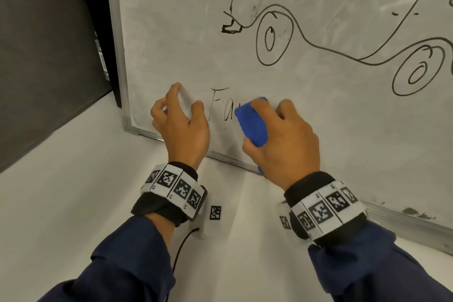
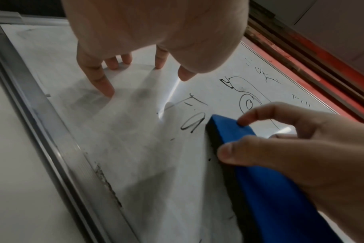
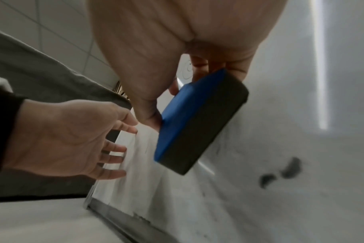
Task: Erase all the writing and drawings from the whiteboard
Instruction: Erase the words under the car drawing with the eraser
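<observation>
A metal-framed whiteboard (image 1: 176, 32) leans on the white table. A black car drawing (image 1: 318, 32) fills its upper right, and the letters "Fa" (image 1: 219, 105) stand near the bottom left. My right hand (image 1: 282, 137) grips a blue eraser (image 1: 252, 125) with a black felt face (image 3: 206, 128), held at the board just right of the letters and covering what follows them. My left hand (image 1: 182, 120) rests spread fingertips (image 2: 109, 92) on the bare board left of the letters and holds nothing.
A dark panel (image 1: 49, 56) stands left of the board. The board's metal frame (image 1: 144, 131) meets the white table (image 1: 73, 203) below my hands. Dark smudges (image 1: 416, 212) mark the lower right corner of the board. More writing (image 2: 264, 74) sits near the red edge (image 2: 301, 70).
</observation>
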Demonstrator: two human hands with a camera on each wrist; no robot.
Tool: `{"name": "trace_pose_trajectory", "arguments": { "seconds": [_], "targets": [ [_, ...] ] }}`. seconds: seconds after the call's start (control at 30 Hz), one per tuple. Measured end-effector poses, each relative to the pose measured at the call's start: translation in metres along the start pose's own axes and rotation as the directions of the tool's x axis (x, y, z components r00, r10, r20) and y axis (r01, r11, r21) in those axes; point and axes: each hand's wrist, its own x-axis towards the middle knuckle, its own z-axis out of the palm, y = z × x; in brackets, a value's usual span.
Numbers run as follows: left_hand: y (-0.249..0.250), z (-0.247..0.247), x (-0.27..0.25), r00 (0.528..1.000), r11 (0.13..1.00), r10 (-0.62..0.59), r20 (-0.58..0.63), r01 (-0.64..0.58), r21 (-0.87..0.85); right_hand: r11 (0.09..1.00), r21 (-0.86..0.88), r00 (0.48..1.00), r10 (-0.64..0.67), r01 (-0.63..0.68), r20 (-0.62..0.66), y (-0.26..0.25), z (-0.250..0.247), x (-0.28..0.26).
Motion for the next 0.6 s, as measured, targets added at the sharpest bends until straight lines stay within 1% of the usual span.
{"name": "trace_pose_trajectory", "arguments": {
  "seconds": [0.07,0.17,0.2,0.23,0.33,0.37,0.4,0.5,0.53,0.6],
  "targets": [
    [-0.001,-0.001,0.0,1.0,1.0,0.004,0.002,-0.004,-0.008,1.0,-0.014,0.999,-0.019,0.02,0.028,-0.008,0.0,0.005],
    [-0.002,-0.001,0.002,1.0,1.0,0.017,0.001,-0.017,-0.014,0.994,-0.08,0.981,-0.055,0.071,0.184,-0.01,-0.001,0.0],
    [-0.003,0.0,0.003,1.0,1.0,0.02,-0.001,-0.02,-0.013,0.993,-0.091,0.978,-0.053,0.073,0.2,-0.008,-0.002,0.0],
    [-0.004,0.0,0.003,1.0,1.0,0.019,-0.002,-0.019,-0.013,0.993,-0.094,0.983,-0.049,0.066,0.177,-0.007,-0.003,0.002],
    [-0.005,0.001,0.003,1.0,1.0,0.013,-0.01,-0.013,-0.011,0.998,-0.053,0.999,-0.042,0.043,0.028,-0.013,0.0,0.015],
    [-0.005,0.001,0.003,1.0,1.0,0.015,-0.013,-0.015,-0.012,0.998,-0.037,0.999,-0.048,0.048,0.012,-0.017,0.004,0.017],
    [-0.005,0.0,0.003,1.0,1.0,0.019,-0.016,-0.019,-0.014,0.998,-0.031,0.998,-0.058,0.059,0.028,-0.021,0.008,0.017],
    [-0.005,0.0,0.003,0.999,0.999,0.028,-0.015,-0.029,-0.022,0.995,-0.063,0.983,-0.072,0.083,0.168,-0.021,0.017,0.004],
    [-0.005,0.001,0.003,0.999,0.999,0.029,-0.018,-0.029,-0.024,0.994,-0.069,0.981,-0.066,0.08,0.182,-0.019,0.017,0.002],
    [-0.006,0.001,0.003,0.999,0.999,0.03,-0.03,-0.03,-0.023,0.995,-0.065,0.991,-0.063,0.071,0.121,-0.017,0.014,0.005]
  ]
}}
